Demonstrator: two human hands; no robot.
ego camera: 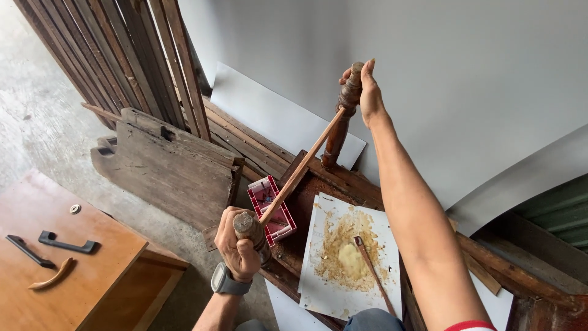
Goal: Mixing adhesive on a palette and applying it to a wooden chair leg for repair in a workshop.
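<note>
Here, a dark turned post (343,122) is held near its top by the right hand (367,92), upper centre of the frame, the grip closed around it. The left hand (240,244), lower centre, is clenched around a second turned piece (248,225). A thin light stick (300,168) runs slantwise between the two pieces, its ends at each.

The stick could probably be bent or snapped if the hands are pulled out of line, since it is slender and spans open air. The post might tip, as it appears to stand only on the edge of the dark wooden frame (343,178).

Just right of the left hand, a small red box (272,205) with compartments is seen. At lower centre a white sheet (349,257), rectangular, is smeared with yellow-brown paste, and a stained spreader (373,273) lies across it. A pale sheet (269,113) leans on the wall at upper centre. Handles (52,248) lie on the orange desk (92,270), lower left.
</note>
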